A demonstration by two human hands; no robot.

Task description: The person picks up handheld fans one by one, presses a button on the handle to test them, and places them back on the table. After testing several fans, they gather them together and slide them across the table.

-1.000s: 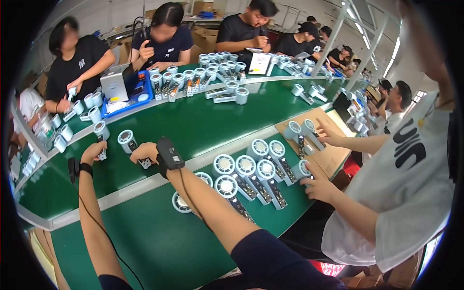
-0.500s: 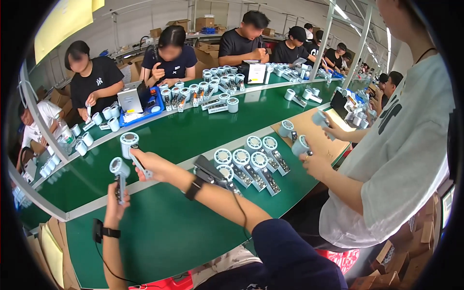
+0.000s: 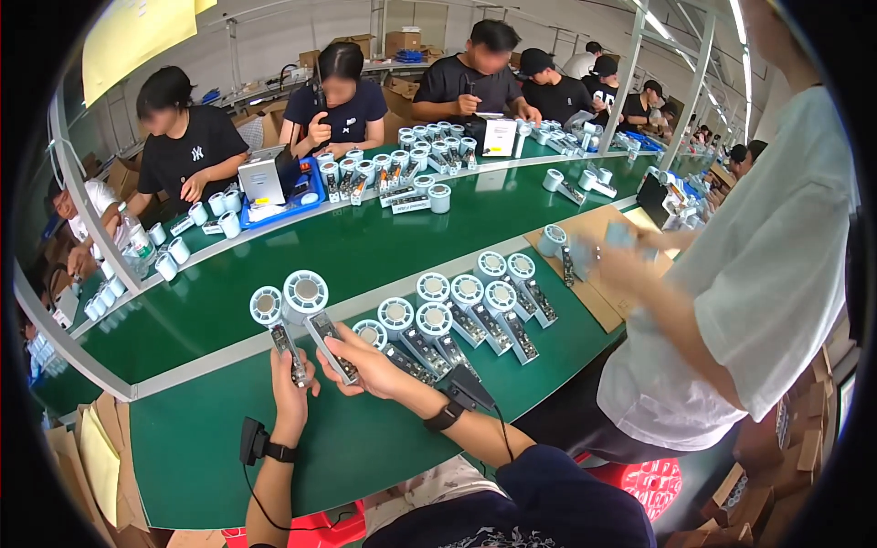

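Note:
My left hand is closed around the handle of a pale blue handheld fan, whose handle shows bare electronic parts. In my right hand is a second fan of the same kind, gripped by its handle with the round head up. The two heads are side by side and look nearly touching above the green table. Just right of my right hand lie several more such fans in rows, heads away from me and handle electronics exposed.
A green conveyor belt runs behind a pale metal rail. Across it, people work among many fans and a blue tray. At right, a person in a grey shirt handles blurred parts over a cardboard sheet.
Both held fans have moved right and nearer to each other, their heads now side by side. My right forearm has drawn back, uncovering more of the fan rows. The person at right has moved their hands.

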